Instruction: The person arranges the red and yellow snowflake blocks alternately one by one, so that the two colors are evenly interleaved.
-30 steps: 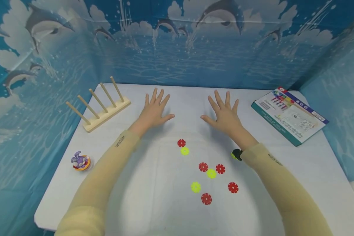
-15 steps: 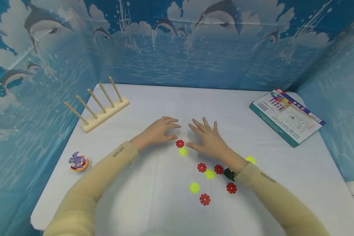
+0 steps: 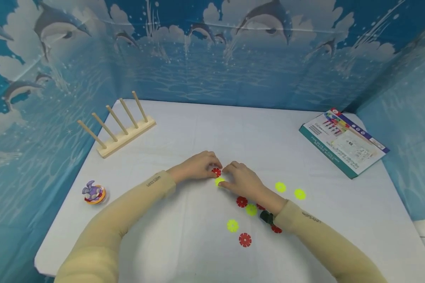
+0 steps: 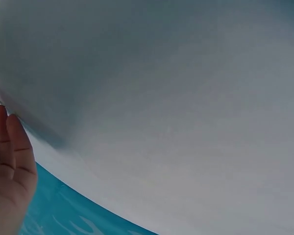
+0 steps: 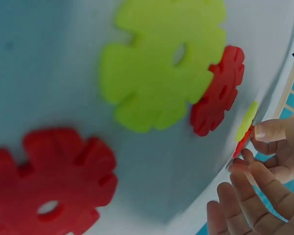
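My left hand (image 3: 200, 166) has curled its thumb and fingers about a red notched plastic disc (image 3: 216, 172), whose middle shows between them. My right hand (image 3: 243, 181) comes in from the other side, its thumb tip at a yellow notched disc (image 3: 218, 181) beside the red one. In the right wrist view, loosely extended fingers (image 5: 250, 200) show in front, and a thumb touches the far red disc (image 5: 242, 143). Whether the thumb presses on it is hard to tell. The left wrist view holds only a few fingers (image 4: 12, 147) at its left edge.
More red (image 3: 245, 239) and yellow discs (image 3: 232, 225) lie scattered on the white table (image 3: 170, 243), some partly under the right wrist. A wooden peg rack (image 3: 127, 137) stands back left, a purple toy (image 3: 93, 192) near the left edge, a cardboard box (image 3: 343, 143) back right.
Both hands, spread wide at the back before, have come towards me and together, fingers closing in on the red and yellow discs. The right forearm now uncovers two yellow discs at the right.
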{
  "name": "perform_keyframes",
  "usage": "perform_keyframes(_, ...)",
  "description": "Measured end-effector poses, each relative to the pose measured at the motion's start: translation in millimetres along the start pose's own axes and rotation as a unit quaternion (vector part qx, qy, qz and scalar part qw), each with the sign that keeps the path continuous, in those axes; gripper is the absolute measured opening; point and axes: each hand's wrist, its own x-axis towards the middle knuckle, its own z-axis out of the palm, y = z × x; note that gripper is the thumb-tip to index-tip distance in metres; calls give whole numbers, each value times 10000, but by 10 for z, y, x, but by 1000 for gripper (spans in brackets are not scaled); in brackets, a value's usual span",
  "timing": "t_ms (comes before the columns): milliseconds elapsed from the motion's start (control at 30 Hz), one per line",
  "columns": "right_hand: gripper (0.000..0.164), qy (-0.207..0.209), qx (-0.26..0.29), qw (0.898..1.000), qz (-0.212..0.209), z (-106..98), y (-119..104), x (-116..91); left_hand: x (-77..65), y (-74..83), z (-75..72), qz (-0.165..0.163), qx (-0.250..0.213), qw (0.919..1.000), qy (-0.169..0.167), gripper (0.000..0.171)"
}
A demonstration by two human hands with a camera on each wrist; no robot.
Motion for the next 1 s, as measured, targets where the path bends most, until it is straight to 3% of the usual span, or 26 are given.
perform_keyframes(367,41,-537,684,9934,747,43,-64,187,41,-2,-35,-295,-362,9987,-225,20)
perform_keyframes(533,35,-609,678,9921,864,68,-94,241,41,-47,-35,-462,-617,9968,-234,23)
perform_keyframes(767,26,-702,811,9896,963,85,-104,278,25,-67,-40,-453,-971,9940,-202,24)
perform_keyframes(1000,25,-1082,1510,9780,951,39,-25,382,-74,-180,-105,-749,-1476,9857,-325,18)
